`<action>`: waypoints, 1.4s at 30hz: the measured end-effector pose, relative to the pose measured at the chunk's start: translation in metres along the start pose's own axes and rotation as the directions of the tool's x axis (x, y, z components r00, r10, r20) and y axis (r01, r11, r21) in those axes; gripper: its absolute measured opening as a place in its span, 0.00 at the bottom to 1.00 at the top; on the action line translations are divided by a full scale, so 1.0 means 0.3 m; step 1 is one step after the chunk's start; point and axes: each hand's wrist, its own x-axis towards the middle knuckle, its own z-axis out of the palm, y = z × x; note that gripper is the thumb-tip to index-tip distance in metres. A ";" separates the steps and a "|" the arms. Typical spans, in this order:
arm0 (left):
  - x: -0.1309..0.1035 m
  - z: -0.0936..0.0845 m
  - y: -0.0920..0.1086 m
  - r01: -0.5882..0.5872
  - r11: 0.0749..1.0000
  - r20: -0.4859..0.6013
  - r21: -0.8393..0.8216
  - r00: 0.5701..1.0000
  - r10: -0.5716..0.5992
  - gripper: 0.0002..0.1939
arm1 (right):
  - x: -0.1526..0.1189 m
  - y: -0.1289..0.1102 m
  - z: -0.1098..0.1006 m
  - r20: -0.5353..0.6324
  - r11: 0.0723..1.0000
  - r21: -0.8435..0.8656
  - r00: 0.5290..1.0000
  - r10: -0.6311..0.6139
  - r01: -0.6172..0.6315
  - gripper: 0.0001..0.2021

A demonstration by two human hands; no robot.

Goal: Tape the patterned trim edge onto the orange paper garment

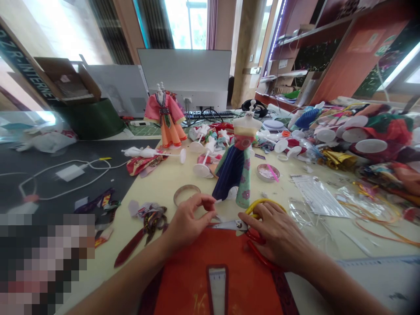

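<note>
Thumb and index finger of my left hand [188, 221] pinch together near the middle, and whatever is between them is too small to make out. Beside those fingertips lie the blades of a pair of scissors [228, 225], pointing left. My right hand [275, 232] grips the scissors by their red and yellow handles. Just beyond the hands stands a white doll mannequin [247, 124] in a navy and mint-green floral dress [234, 170]. Under both wrists is an orange-red bag or sheet [183, 271] with a narrow cut-out window.
A roll of tape [186, 191] lies behind my left hand, near fabric scraps [151, 214]. Another dressed mannequin [165, 116] stands before a monitor [185, 72]. A small dish [266, 173] and plastic packets [320, 196] are on the right, with piled dolls [364, 131] behind.
</note>
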 end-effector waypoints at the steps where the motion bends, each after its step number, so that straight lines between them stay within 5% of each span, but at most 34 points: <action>1: 0.000 -0.001 0.002 -0.004 1.000 -0.006 -0.019 1.000 0.004 0.07 | 0.001 0.001 0.000 -0.002 1.000 -0.002 1.000 -0.001 0.001 0.18; 7: 0.011 -0.004 -0.017 0.050 0.985 -0.068 -0.168 0.996 -0.062 0.08 | -0.001 0.006 -0.003 0.000 1.000 0.003 1.000 -0.006 0.006 0.18; 13: 0.021 -0.016 -0.034 0.193 0.919 -0.185 -0.344 0.946 -0.268 0.16 | 0.000 0.016 -0.010 0.002 1.000 0.007 1.000 -0.014 0.014 0.20; 18: 0.024 -0.021 -0.027 0.250 0.894 -0.263 -0.370 0.895 -0.360 0.21 | 0.005 0.020 -0.038 -0.169 0.992 0.023 0.979 -0.117 0.122 0.19; 21: 0.028 -0.016 -0.020 0.287 0.875 -0.274 -0.391 0.871 -0.408 0.21 | -0.018 0.018 -0.088 -0.227 0.998 0.013 0.972 -0.060 0.065 0.19; 27: 0.017 -0.010 -0.018 0.332 0.881 -0.228 -0.337 0.879 -0.419 0.21 | -0.252 0.080 -0.166 -0.334 0.992 -0.123 0.942 -0.024 -0.018 0.22; 30: 0.011 -0.008 -0.041 0.330 0.898 -0.204 -0.292 0.896 -0.395 0.26 | -0.448 0.175 -0.171 -0.279 0.945 -0.148 0.929 0.243 -0.292 0.21; 31: 0.010 -0.007 -0.050 0.330 0.900 -0.187 -0.285 0.902 -0.390 0.27 | -0.511 0.210 -0.174 -0.223 0.872 -0.163 0.878 0.423 -0.461 0.22; 32: 0.010 -0.005 -0.058 0.330 0.902 -0.167 -0.279 0.908 -0.384 0.28 | -0.569 0.244 -0.179 -0.174 0.752 -0.190 0.776 0.607 -0.631 0.21; 36: 0.014 -0.001 -0.067 0.330 0.911 -0.075 -0.246 0.931 -0.357 0.26 | -0.722 0.361 -0.207 -0.213 0.501 -0.242 0.549 0.808 -0.831 0.23; 39: 0.009 0.008 -0.049 0.353 0.909 0.005 -0.221 0.932 -0.361 0.24 | -0.754 0.419 -0.217 -0.186 0.411 -0.252 0.461 0.868 -0.876 0.24; 42: -0.009 0.031 -0.021 0.343 0.920 0.047 -0.189 0.939 -0.341 0.22 | -0.746 0.458 -0.212 -0.142 0.397 -0.265 0.443 0.885 -0.878 0.24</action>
